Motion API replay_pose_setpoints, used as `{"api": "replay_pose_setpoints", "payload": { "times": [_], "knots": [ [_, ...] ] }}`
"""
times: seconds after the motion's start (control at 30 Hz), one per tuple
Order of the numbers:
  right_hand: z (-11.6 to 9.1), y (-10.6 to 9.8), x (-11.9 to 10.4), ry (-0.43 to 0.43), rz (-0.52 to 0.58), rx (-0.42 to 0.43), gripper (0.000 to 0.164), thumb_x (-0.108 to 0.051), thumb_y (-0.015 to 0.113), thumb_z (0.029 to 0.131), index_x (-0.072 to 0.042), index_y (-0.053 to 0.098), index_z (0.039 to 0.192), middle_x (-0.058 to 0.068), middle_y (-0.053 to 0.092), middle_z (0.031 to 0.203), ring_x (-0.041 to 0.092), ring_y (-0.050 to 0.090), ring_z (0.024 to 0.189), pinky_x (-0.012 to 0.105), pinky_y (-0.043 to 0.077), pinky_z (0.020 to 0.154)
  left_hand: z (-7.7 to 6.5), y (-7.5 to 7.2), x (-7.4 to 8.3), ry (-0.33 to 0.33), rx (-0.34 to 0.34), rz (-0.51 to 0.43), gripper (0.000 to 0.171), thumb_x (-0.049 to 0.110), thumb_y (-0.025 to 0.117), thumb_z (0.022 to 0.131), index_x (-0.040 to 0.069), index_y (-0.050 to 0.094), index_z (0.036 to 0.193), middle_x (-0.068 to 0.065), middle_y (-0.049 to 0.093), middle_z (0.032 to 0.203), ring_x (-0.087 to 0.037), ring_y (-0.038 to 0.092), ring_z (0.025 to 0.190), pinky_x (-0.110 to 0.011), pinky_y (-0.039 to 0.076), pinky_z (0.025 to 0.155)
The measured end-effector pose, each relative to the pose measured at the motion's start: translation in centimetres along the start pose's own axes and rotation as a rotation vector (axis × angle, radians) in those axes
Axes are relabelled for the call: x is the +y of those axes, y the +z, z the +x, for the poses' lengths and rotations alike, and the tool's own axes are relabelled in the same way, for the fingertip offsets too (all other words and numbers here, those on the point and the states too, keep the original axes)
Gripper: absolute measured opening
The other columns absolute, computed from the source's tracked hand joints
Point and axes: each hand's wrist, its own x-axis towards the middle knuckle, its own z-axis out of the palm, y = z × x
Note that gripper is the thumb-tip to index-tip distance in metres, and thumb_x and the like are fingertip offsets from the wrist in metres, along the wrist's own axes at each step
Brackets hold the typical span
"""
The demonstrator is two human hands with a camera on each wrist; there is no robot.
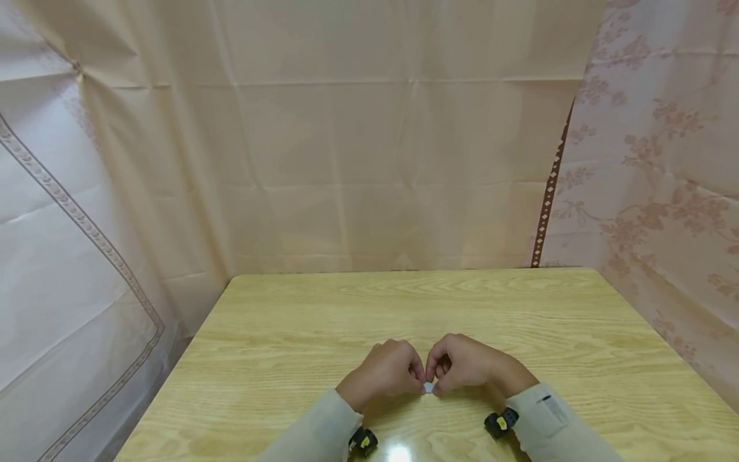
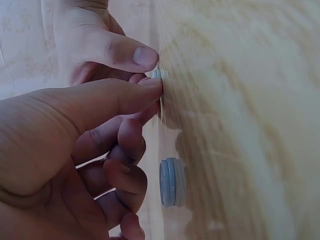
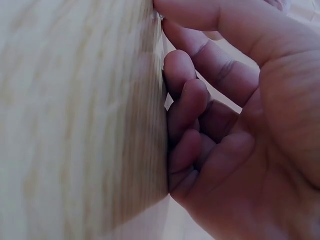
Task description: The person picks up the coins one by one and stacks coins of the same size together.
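Note:
A small, round, pale blue disc [image 1: 428, 387] lies low at the tabletop between my two hands, mostly covered by fingertips. My left hand [image 1: 394, 369] pinches it from the left with thumb and forefinger; in the left wrist view a sliver of its ridged edge [image 2: 156, 73] shows above the thumb. From the other side, my right hand [image 1: 464, 362] has thumb and forefinger around the same disc, the other fingers curled in. Below the left fingers, the left wrist view shows a second blue-grey disc [image 2: 169, 182] with a layered edge on the wood. The left hand hides it in the head view.
The wood-grained table [image 1: 288, 333] has rounded far corners. A beige cloth [image 1: 369, 160] hangs behind its far edge, with patterned cloths at left and right. Black wrist cameras [image 1: 501, 423] sit below the sleeves, near the tabletop.

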Motion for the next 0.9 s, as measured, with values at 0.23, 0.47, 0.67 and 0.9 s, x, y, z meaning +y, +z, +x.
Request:
{"api": "replay_pose_setpoints", "payload": {
  "times": [0.23,0.47,0.67,0.9],
  "knots": [
    [0.01,0.13,-0.09,-0.002,0.009,0.016,0.015,-0.004,0.084,0.077,-0.014,0.078,0.086,-0.003,0.064,0.07,0.003,0.05,0.06,0.018,0.041,0.054,0.15,0.05,0.0,0.012,-0.003,-0.006,0.018,0.023,0.091,0.078,0.028,0.077,0.069,0.023,0.058,0.055,0.002,0.053,0.061,-0.055,0.048,0.099],
    [-0.07,0.23,-0.19,0.015,0.017,0.026,0.014,-0.004,0.084,0.078,-0.014,0.078,0.086,-0.001,0.067,0.072,0.004,0.051,0.061,0.019,0.042,0.055,0.1,0.0,0.03,0.015,-0.006,-0.007,0.017,0.023,0.09,0.079,0.028,0.077,0.07,0.023,0.058,0.056,0.001,0.053,0.06,-0.043,0.049,0.086],
    [-0.11,0.21,-0.43,0.023,0.023,0.029,0.014,-0.004,0.084,0.078,-0.013,0.078,0.085,-0.001,0.067,0.071,0.004,0.051,0.06,0.019,0.042,0.054,0.02,-0.16,0.13,0.003,-0.005,-0.002,0.017,0.023,0.091,0.078,0.029,0.077,0.069,0.023,0.058,0.056,0.001,0.053,0.059,-0.033,0.046,0.077],
    [-0.13,0.18,-0.54,0.027,0.014,0.021,0.013,-0.005,0.085,0.079,-0.013,0.077,0.085,-0.002,0.065,0.071,0.004,0.051,0.061,0.019,0.043,0.055,-0.18,-0.56,-0.03,-0.004,-0.02,-0.009,0.018,0.024,0.091,0.078,0.029,0.075,0.07,0.022,0.061,0.061,0.002,0.054,0.062,-0.033,0.046,0.079]
  ]
}}
